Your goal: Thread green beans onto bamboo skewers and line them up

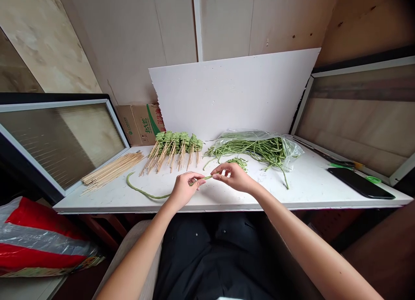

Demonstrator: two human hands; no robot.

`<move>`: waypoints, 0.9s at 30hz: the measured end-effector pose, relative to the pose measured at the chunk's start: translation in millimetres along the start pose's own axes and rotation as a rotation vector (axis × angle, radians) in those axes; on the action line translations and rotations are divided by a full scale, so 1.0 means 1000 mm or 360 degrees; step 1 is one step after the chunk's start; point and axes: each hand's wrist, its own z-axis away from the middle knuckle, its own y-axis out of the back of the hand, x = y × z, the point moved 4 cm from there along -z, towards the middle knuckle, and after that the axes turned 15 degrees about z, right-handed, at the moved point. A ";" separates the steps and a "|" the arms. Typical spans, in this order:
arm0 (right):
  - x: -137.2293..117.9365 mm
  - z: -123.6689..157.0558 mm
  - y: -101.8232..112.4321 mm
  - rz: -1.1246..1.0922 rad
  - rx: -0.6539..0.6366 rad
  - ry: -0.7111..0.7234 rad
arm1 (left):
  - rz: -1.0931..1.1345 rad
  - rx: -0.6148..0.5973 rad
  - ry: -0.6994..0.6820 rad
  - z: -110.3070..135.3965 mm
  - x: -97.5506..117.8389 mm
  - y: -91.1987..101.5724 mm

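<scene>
A long green bean point(147, 195) runs from the table on the left up through my left hand point(187, 186), whose fingers are closed around it. Its end reaches my right hand point(234, 177), which pinches the tip between thumb and fingers. Just behind my right hand lies a small pile of cut bean ends point(238, 162). Farther back, many long green beans point(256, 148) spill out of a clear plastic bag point(293, 149). Skewered bean bundles point(177, 140) on sticks are stacked behind my left hand, and bare wooden skewers point(112, 170) lie in a heap at the left.
The white table point(292, 196) ends close to my lap. A black phone point(359, 183) rests at its right, beside a green ring point(373, 179). A cardboard box point(139, 122) and a white board point(233, 97) stand at the back. Framed glass panels point(61, 140) flank both sides.
</scene>
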 end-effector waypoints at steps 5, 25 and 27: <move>-0.017 0.004 0.000 0.0174 0.0101 0.0294 | -0.0208 -0.0035 -0.0288 0.003 0.012 -0.005; 0.006 0.002 -0.032 -0.0749 0.0127 -0.0012 | 0.0198 -0.0109 -0.0372 0.006 0.017 -0.015; 0.009 0.001 -0.033 -0.0740 0.0132 -0.0009 | 0.0168 -0.0094 -0.0391 0.006 0.017 -0.015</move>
